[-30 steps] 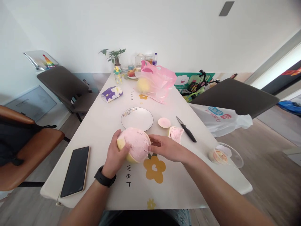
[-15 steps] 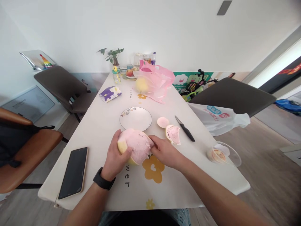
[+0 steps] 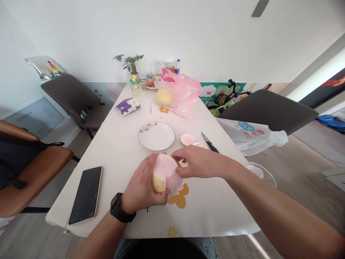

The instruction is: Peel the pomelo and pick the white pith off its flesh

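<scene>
A partly peeled pomelo [image 3: 168, 172], pale pink with a strip of yellow rind left on, is held low over the near part of the table. My left hand [image 3: 144, 185], with a black watch on the wrist, wraps round its left side. My right hand [image 3: 194, 162] is closed at its upper right, thumb and fingers pinching the rind edge. Beyond my right hand lie a round cut piece of rind [image 3: 187, 139] and another peel piece [image 3: 198, 145], mostly hidden. A black-handled knife [image 3: 211, 144] rests beside them, its handle end covered by my forearm.
A white plate [image 3: 156, 136] sits just past the pomelo. Farther back are a pink plastic bag [image 3: 185, 91] with a yellow fruit, a tissue pack [image 3: 127, 107] and a cup [image 3: 135, 86]. A phone [image 3: 85, 196] lies at left; a clear bowl [image 3: 265, 174] stands at right.
The pomelo has been turned in my hands and shifted slightly right. My right hand has moved up over its upper right side, now covering part of the peel piece and knife handle.
</scene>
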A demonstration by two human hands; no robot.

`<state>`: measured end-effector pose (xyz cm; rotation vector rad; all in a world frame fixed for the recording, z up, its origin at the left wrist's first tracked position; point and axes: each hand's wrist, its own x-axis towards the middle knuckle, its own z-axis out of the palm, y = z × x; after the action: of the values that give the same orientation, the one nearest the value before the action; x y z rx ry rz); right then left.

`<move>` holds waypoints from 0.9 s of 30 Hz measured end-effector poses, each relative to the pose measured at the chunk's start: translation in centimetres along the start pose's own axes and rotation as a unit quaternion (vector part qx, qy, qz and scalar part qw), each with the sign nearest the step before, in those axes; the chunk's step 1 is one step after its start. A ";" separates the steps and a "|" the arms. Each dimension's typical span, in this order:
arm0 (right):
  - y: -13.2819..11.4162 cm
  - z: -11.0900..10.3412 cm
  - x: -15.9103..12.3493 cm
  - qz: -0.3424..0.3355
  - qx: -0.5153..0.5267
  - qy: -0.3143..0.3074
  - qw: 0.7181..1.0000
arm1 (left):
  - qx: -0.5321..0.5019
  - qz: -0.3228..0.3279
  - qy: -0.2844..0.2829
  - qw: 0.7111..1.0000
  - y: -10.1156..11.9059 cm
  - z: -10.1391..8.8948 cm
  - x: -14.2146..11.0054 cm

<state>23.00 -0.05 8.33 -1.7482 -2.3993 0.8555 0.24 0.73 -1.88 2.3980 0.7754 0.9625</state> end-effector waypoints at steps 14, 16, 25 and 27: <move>0.5 2.8 0.1 0.032 -0.046 0.057 0.997 | 0.005 0.016 0.034 0.999 0.1 1.0 -0.5; 0.8 2.9 -0.2 0.019 -0.012 0.072 0.997 | 0.007 0.012 0.034 0.999 0.1 0.9 -0.5; 0.1 5.7 -0.2 0.103 0.027 0.168 0.980 | 0.040 -0.006 0.071 0.997 0.2 1.5 -1.0; 0.2 6.5 -0.1 0.117 0.078 0.209 0.968 | 0.047 -0.004 0.084 0.995 0.3 1.8 -1.1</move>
<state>20.92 -2.67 2.75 -1.9419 -1.8408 0.5970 0.99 -0.56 -3.41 2.4138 0.9081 1.1598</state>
